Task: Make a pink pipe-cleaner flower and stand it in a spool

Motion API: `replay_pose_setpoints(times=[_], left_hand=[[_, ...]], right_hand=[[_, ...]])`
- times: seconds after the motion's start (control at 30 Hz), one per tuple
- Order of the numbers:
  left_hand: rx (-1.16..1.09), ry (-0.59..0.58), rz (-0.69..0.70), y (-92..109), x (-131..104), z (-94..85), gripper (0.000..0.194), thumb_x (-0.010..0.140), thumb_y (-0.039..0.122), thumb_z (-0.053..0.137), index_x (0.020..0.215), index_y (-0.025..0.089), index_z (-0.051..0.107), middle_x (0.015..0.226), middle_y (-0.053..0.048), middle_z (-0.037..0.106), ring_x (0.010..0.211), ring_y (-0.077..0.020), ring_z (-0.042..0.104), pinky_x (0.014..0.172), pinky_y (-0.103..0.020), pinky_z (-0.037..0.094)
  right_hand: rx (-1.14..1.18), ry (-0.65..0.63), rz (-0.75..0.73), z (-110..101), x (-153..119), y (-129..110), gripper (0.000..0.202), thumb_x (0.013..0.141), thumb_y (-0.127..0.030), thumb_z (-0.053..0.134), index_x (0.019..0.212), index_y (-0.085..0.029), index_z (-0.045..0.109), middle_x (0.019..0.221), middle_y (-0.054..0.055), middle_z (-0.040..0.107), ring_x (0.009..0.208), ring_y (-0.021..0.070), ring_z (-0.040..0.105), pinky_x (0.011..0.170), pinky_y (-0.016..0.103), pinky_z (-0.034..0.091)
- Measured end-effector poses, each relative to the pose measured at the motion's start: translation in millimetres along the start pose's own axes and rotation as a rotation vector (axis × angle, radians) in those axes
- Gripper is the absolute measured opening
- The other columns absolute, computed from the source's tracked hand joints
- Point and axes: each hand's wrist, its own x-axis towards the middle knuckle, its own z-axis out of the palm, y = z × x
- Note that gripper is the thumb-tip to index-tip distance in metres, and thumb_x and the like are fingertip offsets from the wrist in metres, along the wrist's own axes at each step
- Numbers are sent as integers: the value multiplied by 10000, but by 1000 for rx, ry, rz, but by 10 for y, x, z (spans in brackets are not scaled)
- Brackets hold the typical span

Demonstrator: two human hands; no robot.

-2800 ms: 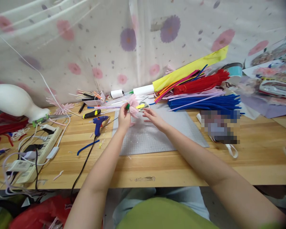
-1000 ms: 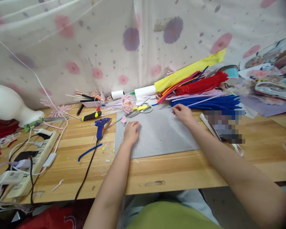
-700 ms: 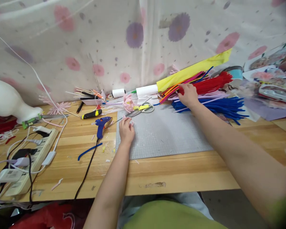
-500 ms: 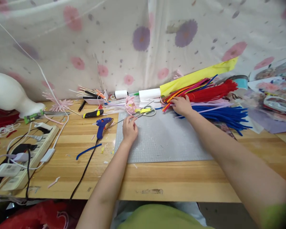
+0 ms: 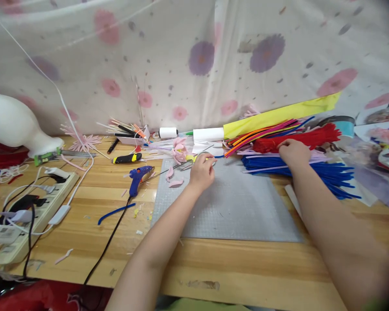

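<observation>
My left hand (image 5: pixel 202 172) is over the scissors (image 5: pixel 192 158) at the back of the grey cutting mat (image 5: pixel 233 207). Its fingers curl round the handles, partly hiding them. Left of it lie loose pink petals (image 5: pixel 175 183), and a pink flower (image 5: pixel 180 150) sits just behind. My right hand (image 5: pixel 294 153) reaches into the piled pipe cleaners, its fingertips closed on the red bundle (image 5: pixel 324 134). Lilac pipe cleaners (image 5: pixel 251 153) and a blue bundle (image 5: pixel 330 175) lie in front, partly under the wrist. Orange and magenta pipe cleaners (image 5: pixel 262 133) lie behind.
A blue glue gun (image 5: pixel 136 179) with a black cord lies left of the mat, near a yellow-black cutter (image 5: pixel 127 158). A power strip (image 5: pixel 52 216) and a white foam head (image 5: pixel 16 125) occupy the left. Yellow sheet material (image 5: pixel 282 114) and a white roll (image 5: pixel 208 134) line the back.
My left hand has moved right onto the scissors, uncovering the pink petals. My right hand has shifted right from the multicoloured ends to the red bundle. The view has tilted slightly.
</observation>
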Motion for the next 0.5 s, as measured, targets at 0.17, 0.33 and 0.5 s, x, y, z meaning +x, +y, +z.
replay_pose_setpoints(times=[0.17,0.33,0.5], left_hand=[[-28,-148,26,113,79,233,281,716,33,456,895,168,627,1010,-70,580,987,-175,503,871,-320,432],[-61,-210,50,212,128,509,296,725,36,444,917,163,630,1027,-72,585,991,-177,501,881,-322,432],[-39,-251,133,359,539,790,314,754,62,425,972,149,633,1072,-88,588,1052,-191,482,938,-341,400]], right_hand=[[55,-110,23,1,260,179,286,718,-136,450,870,-152,692,942,121,664,861,206,559,714,286,376],[204,-84,-416,45,559,191,441,692,-25,406,1033,-155,655,1236,86,548,1135,136,473,922,210,326],[-55,-168,-687,136,807,145,489,668,-60,554,1151,-116,598,1465,138,215,1367,240,106,1049,319,190]])
